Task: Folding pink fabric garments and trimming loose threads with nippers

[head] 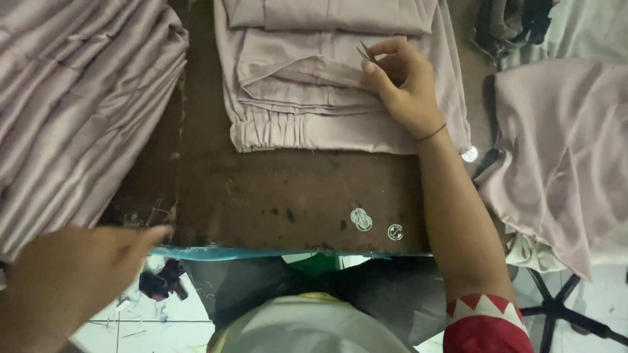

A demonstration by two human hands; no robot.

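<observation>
The folded garment at the far edge of the table is a pale mauve-grey, plain, as are the stacked cloth at its left edge and the heap off its right edge. The table is dark brown (blotched darker near its front edge). The three buttons are clear. The snips are silvery grey. The sleeve is red with white zigzag trim.

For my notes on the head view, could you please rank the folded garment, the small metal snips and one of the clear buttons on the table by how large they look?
1. Folded garment, by far the largest.
2. Metal snips in the right hand; only the tips show.
3. Clear button.
The snips and the button look close in size, so their order is unsure.
</observation>
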